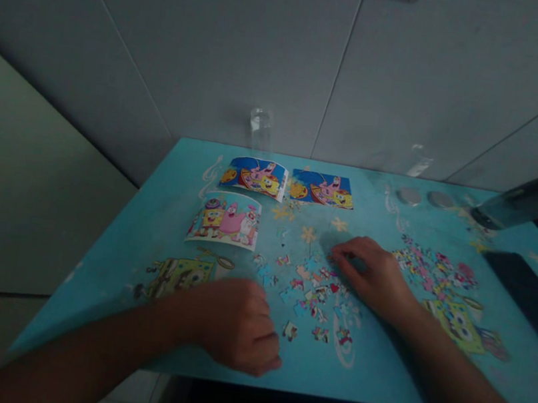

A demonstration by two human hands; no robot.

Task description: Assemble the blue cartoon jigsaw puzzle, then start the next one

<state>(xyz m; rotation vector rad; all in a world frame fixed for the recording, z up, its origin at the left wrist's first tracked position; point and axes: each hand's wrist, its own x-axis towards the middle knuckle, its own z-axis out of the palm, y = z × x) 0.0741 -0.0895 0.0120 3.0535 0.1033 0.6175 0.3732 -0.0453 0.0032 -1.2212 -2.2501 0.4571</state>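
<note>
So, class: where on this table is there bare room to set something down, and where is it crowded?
Bare: the left edge of the table beside the cards, and the near edge right of the left hand. Crowded: loose pieces by the right hand.

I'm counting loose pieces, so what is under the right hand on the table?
The right hand lies flat on the blue table, its fingertips among scattered puzzle pieces. Pieces show around it; whatever lies beneath the palm is covered.
</note>
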